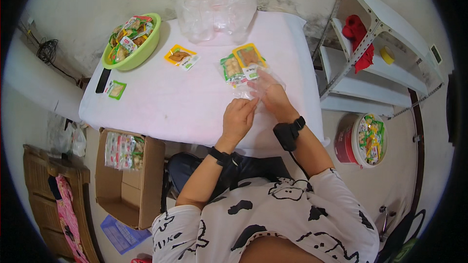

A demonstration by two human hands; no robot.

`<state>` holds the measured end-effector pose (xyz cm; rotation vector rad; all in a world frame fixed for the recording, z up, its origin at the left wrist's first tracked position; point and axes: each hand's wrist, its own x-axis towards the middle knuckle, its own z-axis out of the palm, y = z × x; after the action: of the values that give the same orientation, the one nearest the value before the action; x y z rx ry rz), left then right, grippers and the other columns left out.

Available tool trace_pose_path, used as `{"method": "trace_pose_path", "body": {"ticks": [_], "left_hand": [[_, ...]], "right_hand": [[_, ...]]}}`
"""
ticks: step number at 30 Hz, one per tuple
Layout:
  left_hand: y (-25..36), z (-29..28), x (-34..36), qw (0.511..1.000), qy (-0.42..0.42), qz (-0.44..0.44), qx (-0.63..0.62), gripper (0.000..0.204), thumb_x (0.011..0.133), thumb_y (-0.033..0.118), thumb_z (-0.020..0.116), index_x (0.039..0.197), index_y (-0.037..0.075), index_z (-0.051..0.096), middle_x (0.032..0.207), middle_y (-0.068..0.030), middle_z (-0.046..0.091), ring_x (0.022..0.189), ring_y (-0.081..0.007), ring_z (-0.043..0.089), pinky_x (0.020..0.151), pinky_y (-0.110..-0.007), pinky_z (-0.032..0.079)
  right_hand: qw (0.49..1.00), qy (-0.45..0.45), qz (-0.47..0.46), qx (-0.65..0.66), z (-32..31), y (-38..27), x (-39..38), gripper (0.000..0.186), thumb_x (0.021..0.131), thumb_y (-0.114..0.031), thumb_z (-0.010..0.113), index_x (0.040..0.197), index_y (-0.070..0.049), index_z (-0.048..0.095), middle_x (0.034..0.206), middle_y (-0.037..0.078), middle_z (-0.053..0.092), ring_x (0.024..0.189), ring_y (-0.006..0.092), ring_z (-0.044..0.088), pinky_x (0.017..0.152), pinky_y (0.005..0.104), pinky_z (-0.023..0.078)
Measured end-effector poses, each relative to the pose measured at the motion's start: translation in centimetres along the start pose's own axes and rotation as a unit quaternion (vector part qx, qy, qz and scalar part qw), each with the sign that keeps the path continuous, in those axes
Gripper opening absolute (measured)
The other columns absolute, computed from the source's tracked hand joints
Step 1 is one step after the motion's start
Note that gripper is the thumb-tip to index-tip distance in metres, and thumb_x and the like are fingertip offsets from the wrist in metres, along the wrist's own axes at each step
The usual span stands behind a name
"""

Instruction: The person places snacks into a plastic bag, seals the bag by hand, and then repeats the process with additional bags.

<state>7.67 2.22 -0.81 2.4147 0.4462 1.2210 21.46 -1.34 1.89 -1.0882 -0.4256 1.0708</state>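
At the right part of the table, my left hand [239,118] pinches the near edge of a clear plastic bag [241,92]. My right hand [274,98] is beside it, its fingers stretched out and partly seen through the clear film. Just beyond my fingers lie a yellow food packet [250,55] with brown pieces and a green food packet [232,67] with pale pieces, overlapping. Film shows around the green packet; whether both packets are fully inside the bag I cannot tell.
A green bowl [146,53] of packets, a black phone-like object [103,81], a yellow-edged packet [179,55], a small green packet [117,89] and bundled clear bags [217,14] are on the table. Nearby stand a cardboard box [129,192], a bucket [347,143] of packets and metal shelves [370,90].
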Motion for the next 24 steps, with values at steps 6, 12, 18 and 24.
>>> {"method": "trace_pose_path", "body": {"ticks": [6, 12, 18, 24], "left_hand": [[0.2, 0.1, 0.3, 1.000, 0.005, -0.005, -0.009, 0.025, 0.074, 0.000, 0.062, 0.097, 0.006, 0.066, 0.078, -0.0097, 0.059, 0.073, -0.0269, 0.055, 0.064, -0.035, 0.045], [-0.1, -0.6, 0.2, 0.997, -0.010, -0.035, -0.061, 0.023, 0.076, 0.001, 0.061, 0.099, 0.004, 0.065, 0.080, -0.0105, 0.058, 0.073, -0.0252, 0.056, 0.065, -0.032, 0.045], [-9.2, -1.7, 1.6, 0.858, 0.242, -0.352, -0.285, 0.033, 0.086, 0.012, 0.057, 0.116, -0.001, 0.050, 0.092, -0.0062, 0.055, 0.078, -0.0122, 0.051, 0.067, -0.025, 0.046], [-16.7, -6.0, 6.4, 0.674, 0.276, -0.506, -0.462, 0.022, 0.089, 0.013, 0.054, 0.108, 0.003, 0.050, 0.092, -0.0042, 0.052, 0.082, -0.0120, 0.049, 0.071, -0.025, 0.046]], "right_hand": [[0.998, -0.029, -0.036, 0.047, -1.7, 2.0, 1.1, 0.053, 0.091, -0.012, 0.047, 0.135, 0.009, 0.026, 0.124, 0.015, 0.044, 0.113, 0.0288, 0.049, 0.090, 0.0388, 0.043], [0.983, -0.043, -0.146, -0.099, -2.5, 2.6, 0.4, 0.044, 0.091, -0.014, 0.048, 0.129, 0.006, 0.038, 0.125, 0.015, 0.046, 0.113, 0.0282, 0.050, 0.090, 0.0361, 0.043], [0.998, -0.067, 0.021, -0.009, -4.9, 1.0, -4.1, 0.033, 0.094, -0.013, 0.044, 0.123, 0.004, 0.046, 0.117, 0.014, 0.054, 0.100, 0.0223, 0.057, 0.081, 0.0325, 0.048], [0.996, -0.046, 0.004, -0.072, -6.9, 1.5, -6.3, 0.027, 0.094, -0.015, 0.044, 0.114, 0.002, 0.052, 0.108, 0.013, 0.060, 0.086, 0.0193, 0.060, 0.074, 0.0301, 0.050]]}}
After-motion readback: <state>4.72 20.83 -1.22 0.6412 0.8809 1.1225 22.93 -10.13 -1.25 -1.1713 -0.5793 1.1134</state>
